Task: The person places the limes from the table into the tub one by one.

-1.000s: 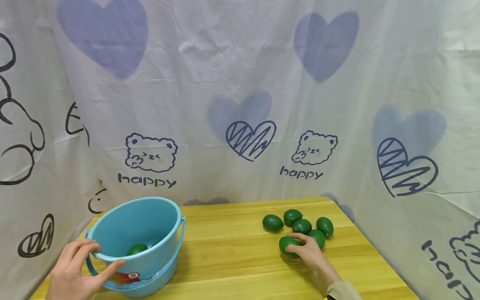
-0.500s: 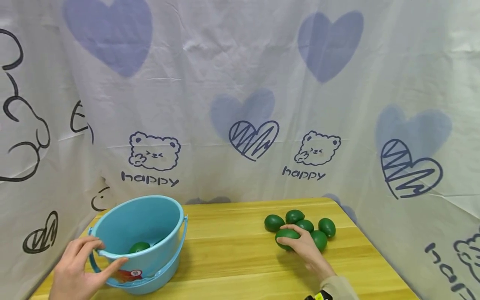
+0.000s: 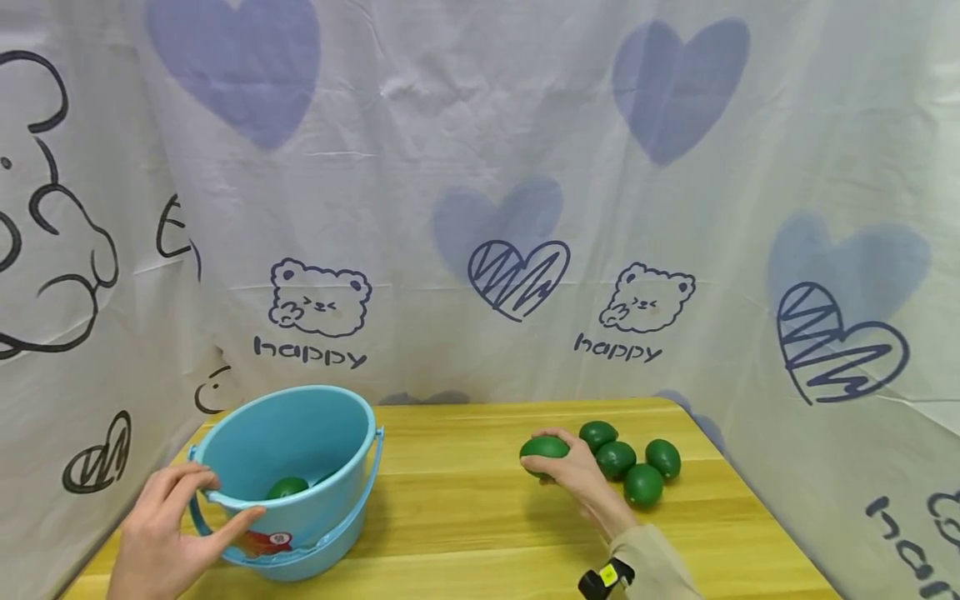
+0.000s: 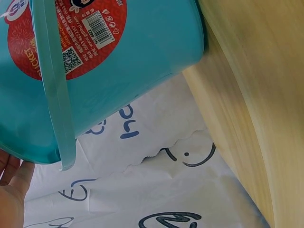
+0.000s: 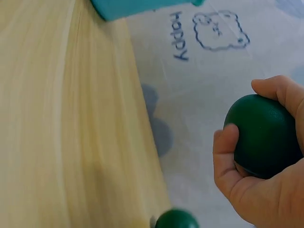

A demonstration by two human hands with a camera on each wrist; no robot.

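Observation:
A light blue bucket (image 3: 330, 498) stands at the table's left, and at least one green lime (image 3: 287, 487) shows inside it. My left hand (image 3: 168, 529) grips the bucket's near-left rim, thumb outside along the front; the left wrist view shows the fingertips at that rim beside the bucket's handle (image 4: 56, 95). My right hand (image 3: 581, 479) holds a lime (image 5: 263, 135) between thumb and curled fingers, a little above the table. Just right of this hand lie several more limes (image 3: 643, 485) in a loose group. Whatever lies behind the held lime is hidden.
Beneath everything is a yellow wood-grain table (image 3: 450, 517), its far edge close to a white curtain (image 3: 420, 350) printed with hearts and bears. More curtain hangs on both sides. A black band with a yellow face (image 3: 606, 577) is on my right wrist.
The right hand has lifted the lime off the table beside the group and carried it leftward and away from me. My left hand stays on the bucket rim. The view has shifted slightly.

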